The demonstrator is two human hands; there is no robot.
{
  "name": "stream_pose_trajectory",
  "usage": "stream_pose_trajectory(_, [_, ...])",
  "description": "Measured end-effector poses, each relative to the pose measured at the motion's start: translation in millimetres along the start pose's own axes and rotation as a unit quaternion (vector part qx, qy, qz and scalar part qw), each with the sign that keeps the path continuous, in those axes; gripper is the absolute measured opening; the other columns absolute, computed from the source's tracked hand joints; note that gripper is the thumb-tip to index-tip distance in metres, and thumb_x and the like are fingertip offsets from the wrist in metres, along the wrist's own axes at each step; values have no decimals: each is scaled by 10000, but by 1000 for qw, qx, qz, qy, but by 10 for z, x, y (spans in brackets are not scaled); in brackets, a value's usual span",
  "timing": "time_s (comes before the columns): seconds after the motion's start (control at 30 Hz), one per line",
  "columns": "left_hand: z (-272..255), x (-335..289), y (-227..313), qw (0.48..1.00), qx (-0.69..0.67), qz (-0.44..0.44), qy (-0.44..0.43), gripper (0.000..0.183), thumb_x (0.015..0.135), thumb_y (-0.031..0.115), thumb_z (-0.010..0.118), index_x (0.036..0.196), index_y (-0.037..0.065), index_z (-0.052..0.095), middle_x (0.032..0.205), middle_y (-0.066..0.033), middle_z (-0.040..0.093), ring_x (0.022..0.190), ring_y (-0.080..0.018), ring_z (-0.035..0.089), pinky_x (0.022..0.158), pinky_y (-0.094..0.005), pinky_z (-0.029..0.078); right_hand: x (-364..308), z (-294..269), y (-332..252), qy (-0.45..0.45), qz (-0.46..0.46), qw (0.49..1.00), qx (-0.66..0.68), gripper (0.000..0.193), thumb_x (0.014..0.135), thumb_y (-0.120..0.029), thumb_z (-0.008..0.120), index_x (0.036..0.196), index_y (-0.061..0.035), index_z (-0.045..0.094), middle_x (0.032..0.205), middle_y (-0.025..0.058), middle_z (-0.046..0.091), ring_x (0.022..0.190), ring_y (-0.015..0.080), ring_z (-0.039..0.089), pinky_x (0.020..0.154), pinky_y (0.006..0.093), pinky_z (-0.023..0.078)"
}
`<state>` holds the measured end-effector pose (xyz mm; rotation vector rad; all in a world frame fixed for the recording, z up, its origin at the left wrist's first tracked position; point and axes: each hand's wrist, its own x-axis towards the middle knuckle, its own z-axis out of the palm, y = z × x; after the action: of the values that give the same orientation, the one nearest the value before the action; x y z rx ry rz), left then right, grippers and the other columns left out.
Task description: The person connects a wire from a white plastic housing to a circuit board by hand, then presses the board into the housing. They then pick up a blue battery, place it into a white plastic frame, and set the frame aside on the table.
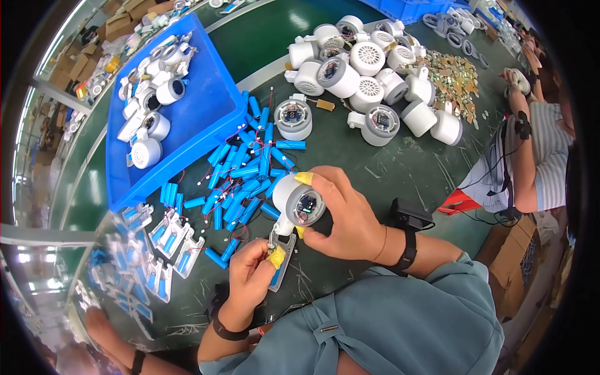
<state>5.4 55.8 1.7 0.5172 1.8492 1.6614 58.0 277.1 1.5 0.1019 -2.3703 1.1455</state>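
My right hand [350, 219], with yellow finger covers, is wrapped round a white round housing [289, 192]. The housing is tilted so that its grey-rimmed opening shows a small circuit board [307, 205] and thin wires inside. Just below the housing's short white stem [283, 225], my left hand [251, 275] is pinched closed, yellow covering on its thumb. What lies between those fingertips is too small and hidden to name. Beside and partly behind the left hand is a pale base [289, 253] with a blue battery cell in it.
Loose blue battery cells [240, 178] with wires lie beyond my hands. White bases with cells [169, 240] are at left, beside a blue bin [187, 112] of white assemblies. Several housings [367, 58] and small boards [447, 81] stand farther off. Other people work at right and lower left.
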Motion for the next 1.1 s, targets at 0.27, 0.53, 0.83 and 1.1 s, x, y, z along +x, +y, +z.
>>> stream_pose_trajectory(0.27, [-5, -10, 1, 999, -23, -25, -6, 159, 818, -52, 491, 914, -39, 618, 831, 16, 536, 710, -28, 455, 625, -190, 354, 10, -17, -6, 1, -14, 1000, -7, 749, 643, -94, 778, 1297, 8, 428, 1232, 203, 488, 998, 388, 592, 783, 401, 538])
stream_pose_trajectory(0.53, [35, -17, -28, 1000, -2, -14, 19, 128, 884, 93, 553, 904, 8, 646, 726, 59, 533, 614, -11, 416, 550, -187, 293, -9, -5, 1, 5, -15, 1000, -6, 754, 642, -86, 773, 1306, 1, 425, 1219, 189, 498, 988, 374, 597, 770, 397, 539])
stream_pose_trajectory(0.83, [33, -15, -60, 1000, -7, -11, 16, 117, 899, 95, 568, 909, 12, 649, 722, 63, 538, 605, -4, 412, 542, -186, 284, -18, -3, -2, -6, -9, 1000, -6, 749, 643, -73, 761, 1306, -4, 420, 1210, 190, 497, 995, 378, 592, 777, 400, 538])
stream_pose_trajectory(1.1, [39, -28, -32, 999, -11, -26, 14, 117, 907, 99, 574, 916, 13, 651, 729, 66, 534, 613, -5, 420, 550, -184, 293, -26, 14, 5, 4, -18, 1000, -4, 723, 642, -71, 753, 1283, -1, 425, 1212, 194, 495, 999, 385, 588, 781, 408, 539])
